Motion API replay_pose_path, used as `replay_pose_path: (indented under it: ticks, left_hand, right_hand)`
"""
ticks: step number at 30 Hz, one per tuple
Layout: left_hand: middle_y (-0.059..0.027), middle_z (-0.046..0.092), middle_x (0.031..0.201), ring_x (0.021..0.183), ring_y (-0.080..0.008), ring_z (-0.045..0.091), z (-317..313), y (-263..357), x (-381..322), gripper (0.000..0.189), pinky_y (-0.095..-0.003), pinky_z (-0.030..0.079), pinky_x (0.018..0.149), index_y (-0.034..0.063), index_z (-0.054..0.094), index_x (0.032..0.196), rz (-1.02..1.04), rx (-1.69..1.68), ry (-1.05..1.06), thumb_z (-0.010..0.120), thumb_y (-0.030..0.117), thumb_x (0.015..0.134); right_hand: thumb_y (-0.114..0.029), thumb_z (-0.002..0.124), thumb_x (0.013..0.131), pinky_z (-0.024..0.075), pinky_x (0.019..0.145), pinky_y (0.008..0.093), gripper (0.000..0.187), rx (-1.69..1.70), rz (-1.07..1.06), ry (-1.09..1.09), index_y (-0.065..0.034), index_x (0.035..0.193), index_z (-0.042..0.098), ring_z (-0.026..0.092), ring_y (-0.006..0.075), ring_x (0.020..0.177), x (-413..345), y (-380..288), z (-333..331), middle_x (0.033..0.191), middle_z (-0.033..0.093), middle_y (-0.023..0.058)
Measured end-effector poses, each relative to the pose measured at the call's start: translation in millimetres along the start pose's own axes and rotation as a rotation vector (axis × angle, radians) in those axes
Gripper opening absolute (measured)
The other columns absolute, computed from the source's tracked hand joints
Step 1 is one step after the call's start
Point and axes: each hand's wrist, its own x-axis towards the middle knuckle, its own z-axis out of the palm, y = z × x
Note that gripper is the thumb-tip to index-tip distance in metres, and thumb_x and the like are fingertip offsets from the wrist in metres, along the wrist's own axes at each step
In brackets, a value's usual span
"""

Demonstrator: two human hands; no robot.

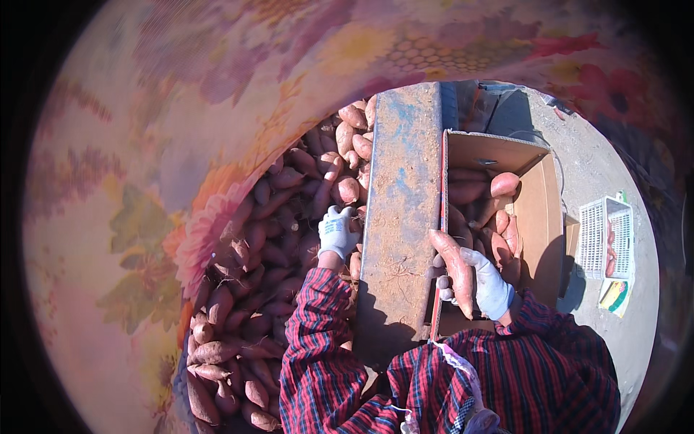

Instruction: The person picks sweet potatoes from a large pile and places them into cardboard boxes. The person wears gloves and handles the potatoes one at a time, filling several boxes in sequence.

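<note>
My right hand [482,282], in a pale work glove, is closed around a long sweet potato [454,266] above the near end of an open cardboard box [537,217]. Several sweet potatoes [496,238] lie inside that box. Over on the left, my gloved left hand [338,233] reaches into a large heap of sweet potatoes [276,233], back of the hand up. Its fingertips are bent down among the roots, and whether they grip one cannot be seen.
A soil-covered metal ledge [404,190] runs between heap and box. On the concrete ground [591,163] at the right stands a white plastic crate [592,238] with some sweet potatoes in it, a printed bag [615,295] beside it. Flowered fabric [135,190] covers the view's upper and left edges.
</note>
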Motion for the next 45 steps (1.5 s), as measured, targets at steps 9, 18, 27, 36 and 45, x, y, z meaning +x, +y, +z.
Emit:
replay_pose_path:
  ticks: [9,18,27,36,45]
  left_hand:
    - [-0.0093,0.065,0.107,0.092,-0.0158,0.060,21,-59,-45,0.050,-0.0291,0.050,0.082,-0.0056,0.058,0.120,-0.263,-1.074,-0.076,0.076,0.003,0.075]
    - [-0.0056,0.068,0.072,0.051,-0.0086,0.054,14,-42,-65,0.029,-0.0238,0.039,0.044,-0.0063,0.070,0.085,-0.368,-0.885,-0.256,0.074,0.023,0.084]
    - [-0.0060,0.065,0.094,0.068,-0.0074,0.053,-98,73,-124,0.042,-0.0218,0.041,0.059,-0.0067,0.061,0.114,-0.134,-1.274,-0.122,0.064,0.029,0.092]
    - [-0.0078,0.064,0.100,0.089,-0.0154,0.060,-66,200,-151,0.029,-0.0274,0.047,0.079,-0.0034,0.060,0.111,0.080,-1.081,-0.592,0.066,0.017,0.091]
    - [-0.0054,0.060,0.066,0.056,-0.0129,0.056,-7,248,-152,0.026,-0.0274,0.044,0.051,0.0006,0.064,0.086,0.186,-1.249,-0.730,0.057,0.024,0.096]
  right_hand:
    - [-0.036,0.046,0.099,0.0469,0.097,0.0429,0.044,0.104,-0.059,0.070,-0.0125,0.136,0.043,0.057,0.0281,0.115,5,-5,23,0.121,0.058,0.0140]
    - [-0.035,0.060,0.092,0.0464,0.091,0.0330,0.053,0.094,-0.154,-0.179,-0.0088,0.136,0.045,0.055,0.0171,0.108,0,19,0,0.114,0.057,0.0083]
    - [-0.038,0.064,0.090,0.0463,0.085,0.0300,0.049,-0.151,-0.401,-0.214,-0.0055,0.125,0.053,0.054,0.0124,0.099,-12,32,14,0.108,0.058,0.0045]
    - [-0.031,0.070,0.084,0.0408,0.093,0.0311,0.036,-0.715,-0.791,0.073,-0.0044,0.107,0.065,0.050,0.0168,0.106,-84,23,-6,0.114,0.053,0.0084]
    - [-0.019,0.085,0.065,0.0378,0.101,0.0443,0.042,-1.266,-1.308,0.432,-0.0068,0.101,0.069,0.045,0.0354,0.122,-167,-15,-44,0.129,0.045,0.0171]
